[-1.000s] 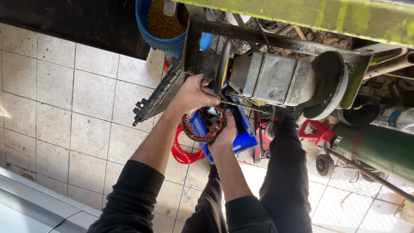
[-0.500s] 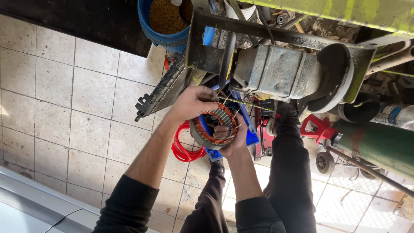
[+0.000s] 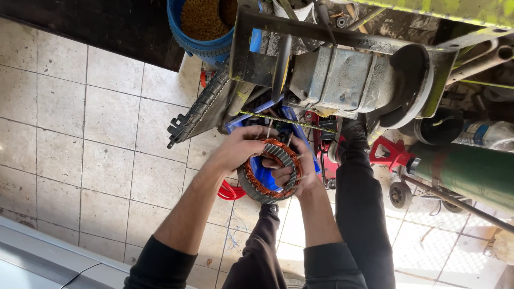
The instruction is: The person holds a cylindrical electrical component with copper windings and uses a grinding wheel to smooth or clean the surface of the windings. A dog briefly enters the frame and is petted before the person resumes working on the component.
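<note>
Both my hands hold a round metal stator ring [image 3: 267, 170] with copper windings inside, just below a mounted machine. My left hand [image 3: 239, 147] grips the ring's upper left edge. My right hand [image 3: 296, 172] clasps its right side, fingers curled into the opening. Through the ring's centre a blue object shows. Black sleeves cover both forearms up to the elbows, and my dark trouser legs run down below.
A grey metal machine [image 3: 342, 80] with a round disc end sits on a black frame above the hands. A blue bucket [image 3: 206, 27] of brown grains stands at the top. Red hose [image 3: 231, 191], a red jack [image 3: 393, 152], a green cylinder [image 3: 466, 171] and tiled floor [image 3: 80, 134] surround.
The hands have turned the ring toward the camera, so its copper windings and open centre show more fully. The view has shifted slightly.
</note>
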